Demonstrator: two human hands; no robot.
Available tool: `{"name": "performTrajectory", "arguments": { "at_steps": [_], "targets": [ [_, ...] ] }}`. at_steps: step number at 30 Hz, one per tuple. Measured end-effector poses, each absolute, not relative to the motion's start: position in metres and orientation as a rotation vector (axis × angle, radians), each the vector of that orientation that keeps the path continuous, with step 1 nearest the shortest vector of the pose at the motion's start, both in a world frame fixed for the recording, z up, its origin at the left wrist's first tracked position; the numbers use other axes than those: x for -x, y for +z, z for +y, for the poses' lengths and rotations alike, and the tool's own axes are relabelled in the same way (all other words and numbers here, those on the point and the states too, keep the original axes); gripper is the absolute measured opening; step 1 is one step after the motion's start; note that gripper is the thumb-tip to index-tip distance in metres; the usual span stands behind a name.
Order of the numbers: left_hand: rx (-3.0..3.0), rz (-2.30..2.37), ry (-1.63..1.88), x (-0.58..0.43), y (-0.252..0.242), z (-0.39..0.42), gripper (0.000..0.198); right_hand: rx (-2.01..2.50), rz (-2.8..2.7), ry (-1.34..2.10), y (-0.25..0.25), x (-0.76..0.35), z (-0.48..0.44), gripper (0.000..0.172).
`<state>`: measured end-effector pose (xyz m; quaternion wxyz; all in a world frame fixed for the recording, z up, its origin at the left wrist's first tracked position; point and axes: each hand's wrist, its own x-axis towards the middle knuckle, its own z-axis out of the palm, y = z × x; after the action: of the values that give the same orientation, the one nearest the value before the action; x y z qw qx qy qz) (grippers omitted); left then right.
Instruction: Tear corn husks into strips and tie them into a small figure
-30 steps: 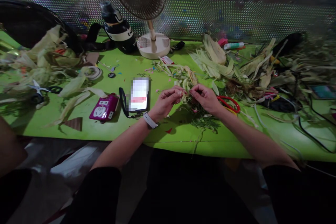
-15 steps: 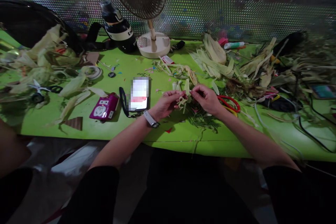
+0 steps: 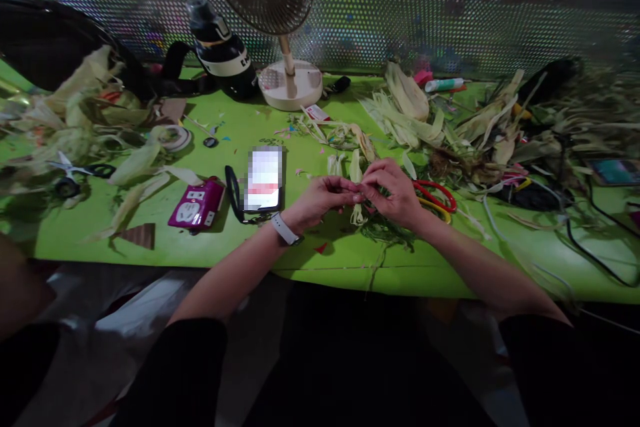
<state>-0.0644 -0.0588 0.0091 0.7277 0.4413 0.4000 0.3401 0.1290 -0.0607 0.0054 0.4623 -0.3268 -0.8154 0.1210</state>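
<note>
My left hand [image 3: 327, 201] and my right hand [image 3: 393, 195] meet fingertip to fingertip above the green table. Both are closed in a pinch on a pale corn husk strip [image 3: 357, 215], whose curled end hangs below the fingers. The part between the fingertips is mostly hidden. Under and beside my right hand lie green leafy sprigs [image 3: 390, 232]. Red-handled scissors or a red loop [image 3: 445, 192] rests just right of that hand. Another husk piece [image 3: 355, 163] stands out behind the fingertips.
A phone [image 3: 264, 179] and a purple pouch-like case [image 3: 197, 203] lie left of my hands. Behind stand a fan [image 3: 291, 83] and a black bottle [image 3: 223, 57]. Husks [image 3: 400, 107] are heaped at right, with cables [image 3: 575, 240]. Black-handled scissors [image 3: 75, 170] lie far left.
My fingertips have come together, with the right hand shifted slightly left and its fingers covering more of the husk strip. The strip's loops now hang lower beneath the fingers.
</note>
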Motion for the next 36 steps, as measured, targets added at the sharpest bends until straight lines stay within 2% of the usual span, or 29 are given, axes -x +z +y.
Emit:
{"name": "performTrajectory", "arguments": {
  "at_steps": [9,13,18,22,28,36],
  "targets": [
    [-1.231,0.82,0.709,0.064,0.006,-0.064,0.035,0.783,-2.071,0.53,0.013,-0.129,-0.059,0.024],
    [-1.339,0.783,0.787,0.069,0.008,-0.063,0.028,0.914,-2.038,0.616,0.025,-0.141,-0.053,0.02],
    [-1.449,0.769,0.879,0.073,0.009,-0.061,0.021,0.829,-2.339,0.698,0.036,-0.154,-0.049,0.017],
    [-1.49,0.734,0.883,0.073,0.01,-0.061,0.019,0.75,-2.485,0.637,0.037,-0.155,-0.052,0.027],
    [-1.418,0.741,0.855,0.072,0.013,-0.061,0.02,0.734,-2.553,0.489,0.031,-0.155,-0.051,0.026],
    [-1.33,0.781,0.821,0.073,0.01,-0.059,0.025,0.667,-2.69,0.084,0.029,-0.162,-0.048,0.03]
  ]
}}
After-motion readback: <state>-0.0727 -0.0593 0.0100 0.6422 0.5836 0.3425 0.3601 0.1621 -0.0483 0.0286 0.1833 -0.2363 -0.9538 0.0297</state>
